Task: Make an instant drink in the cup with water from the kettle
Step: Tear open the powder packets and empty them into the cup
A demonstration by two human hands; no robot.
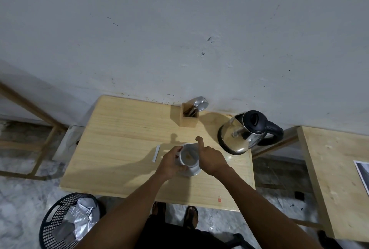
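Brown powder already lies in the white ceramic cup my left fingers clasp; my right hand, thumb out and other fingers hidden, hasn't taken the steel kettle.

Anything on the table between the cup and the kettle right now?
Only the right hand, beside the cup; past it, bare tabletop runs to the kettle, as the head view shows.

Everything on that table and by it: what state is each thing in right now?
Cup: upright on its saucer, brownish powder inside.
Kettle: upright on its base, lid shut.
Sachet: flat on the table.
Spoons: standing in the wooden holder.
Left hand: gripping the cup.
Right hand: beside the cup, thumb raised.
Bin: holds crumpled wrappers.
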